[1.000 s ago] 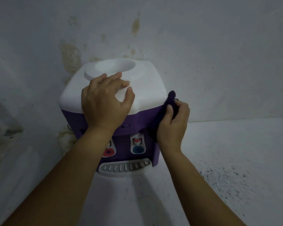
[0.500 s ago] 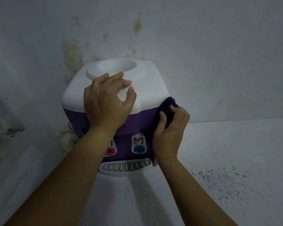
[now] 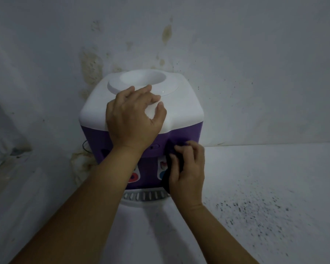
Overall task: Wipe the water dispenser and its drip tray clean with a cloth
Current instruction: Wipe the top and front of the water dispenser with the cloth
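While the water dispenser [image 3: 141, 119] is standing against the far wall [image 3: 255, 54], the left hand [image 3: 133, 119] is resting on its white top, fingers loosely curled, and the right hand [image 3: 187, 170] is gripping a dark cloth [image 3: 171, 149] against the purple front, above the drip tray [image 3: 141, 197].

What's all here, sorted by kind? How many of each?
Water dispenser: 1
Drip tray: 1
Tap levers: 2, red and blue
Cloth: 1
Hands: 2, left hand and right hand
Total: 7
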